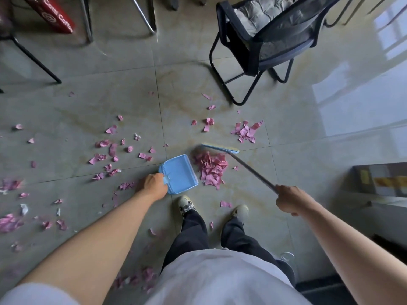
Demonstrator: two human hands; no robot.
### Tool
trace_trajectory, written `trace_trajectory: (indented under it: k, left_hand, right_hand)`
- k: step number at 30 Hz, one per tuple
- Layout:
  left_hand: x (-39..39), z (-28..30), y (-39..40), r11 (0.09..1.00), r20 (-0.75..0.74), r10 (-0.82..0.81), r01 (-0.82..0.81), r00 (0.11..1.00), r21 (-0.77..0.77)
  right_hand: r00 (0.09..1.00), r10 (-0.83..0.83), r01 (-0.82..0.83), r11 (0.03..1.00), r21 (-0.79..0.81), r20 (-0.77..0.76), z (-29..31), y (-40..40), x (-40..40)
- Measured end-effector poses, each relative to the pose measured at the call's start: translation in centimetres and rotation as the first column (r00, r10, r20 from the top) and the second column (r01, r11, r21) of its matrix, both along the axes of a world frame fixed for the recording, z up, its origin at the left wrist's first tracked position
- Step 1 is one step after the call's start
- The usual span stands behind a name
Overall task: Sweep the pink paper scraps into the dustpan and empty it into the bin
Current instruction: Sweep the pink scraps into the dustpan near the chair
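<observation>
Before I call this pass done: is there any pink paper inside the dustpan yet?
No. The blue dustpan looks empty; the gathered scrap pile lies on the floor beside its right edge.

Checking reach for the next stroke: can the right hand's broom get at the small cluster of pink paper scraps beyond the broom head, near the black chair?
Probably yes. The right hand grips the long-handled blue broom, and bare tiled floor lies between its head and the small cluster of pink paper scraps. The black mesh chair stands farther back.
</observation>
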State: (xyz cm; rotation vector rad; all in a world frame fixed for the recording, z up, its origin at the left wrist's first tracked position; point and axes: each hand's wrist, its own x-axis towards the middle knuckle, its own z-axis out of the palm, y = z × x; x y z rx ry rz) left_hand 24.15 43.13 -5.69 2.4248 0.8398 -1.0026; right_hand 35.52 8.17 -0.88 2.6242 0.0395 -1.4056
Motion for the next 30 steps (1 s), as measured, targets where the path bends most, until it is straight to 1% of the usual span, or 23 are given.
trace_trajectory:
  k: [5,9,12,14,18,20,23,26,30]
  left_hand:
    - [1.0,0.1,-1.4,0.998,-0.005,-0.065,0.065,0.998,-0.009]
    - [1.6,-0.2,-2.3,0.999,0.001,-0.037,0.037,0.999,-0.02]
    - [1.9,-0.4,-2.9,0.999,0.012,0.022,-0.021,1.0,-0.038]
    - [2.0,-0.5,-3.3,0.996,0.013,0.074,-0.073,0.997,-0.043]
    - [1.6,-0.7,-3.9,0.986,0.01,0.158,-0.158,0.987,-0.051]
    - [1.2,-0.9,-4.0,0.98,0.005,0.191,-0.191,0.982,-0.052]
    - [0.7,-0.9,-4.3,0.975,0.004,0.218,-0.217,0.976,-0.054]
    - [0.2,-1.1,-4.4,0.968,0.007,0.239,-0.238,0.971,-0.073]
    - [-0.4,-1.1,-4.2,0.965,-0.003,0.252,-0.252,0.968,-0.075]
  right_hand:
    - [0.97,-0.242,0.242,0.97,-0.012,-0.022,-0.2,-2.7,-2.3]
    - [0.862,-0.498,0.497,0.867,-0.035,-0.093,-1.5,-3.4,-4.2]
    - [0.796,-0.581,0.588,0.808,-0.011,-0.169,-2.0,-1.8,-5.3]
    - [0.785,-0.584,0.6,0.8,0.021,-0.21,-2.2,-0.3,-6.0]
    - [0.813,-0.505,0.544,0.836,0.068,-0.288,-2.7,2.4,-7.1]
    - [0.848,-0.435,0.478,0.874,0.083,-0.302,-2.5,3.4,-7.4]
    - [0.911,-0.292,0.338,0.934,0.12,-0.293,-2.1,4.5,-7.8]
    - [0.936,-0.194,0.252,0.952,0.172,-0.295,-2.3,4.5,-8.1]
    - [0.914,-0.269,0.332,0.926,0.178,-0.303,-1.6,3.8,-7.6]
